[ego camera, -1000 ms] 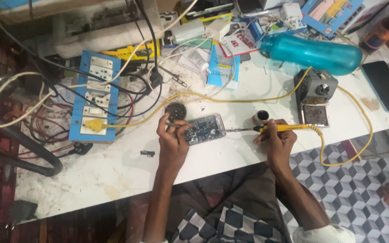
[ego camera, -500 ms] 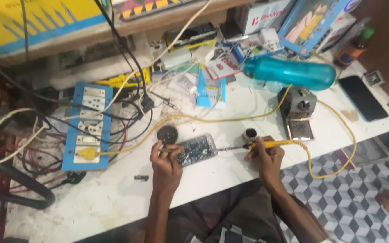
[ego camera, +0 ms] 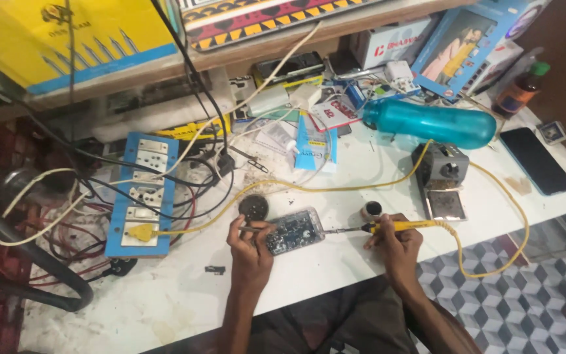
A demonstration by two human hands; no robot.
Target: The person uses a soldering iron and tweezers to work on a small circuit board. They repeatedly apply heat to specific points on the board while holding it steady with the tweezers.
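We are pinching a circuit board [ego camera: 294,231] with our left hand [ego camera: 250,246] at the middle of the white surface [ego camera: 335,269]. Our right hand [ego camera: 394,246] is gripping a yellow soldering iron [ego camera: 397,227], its tip touching the board's 3 o'clock edge. A small pot [ego camera: 373,210] is sitting at 12 o'clock from that hand, a black disc [ego camera: 253,208] at 11 o'clock from the board.

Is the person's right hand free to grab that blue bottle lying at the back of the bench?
Probably not yet: the right hand is holding the yellow soldering iron. The path to the blue bottle looks open apart from the grey stand.
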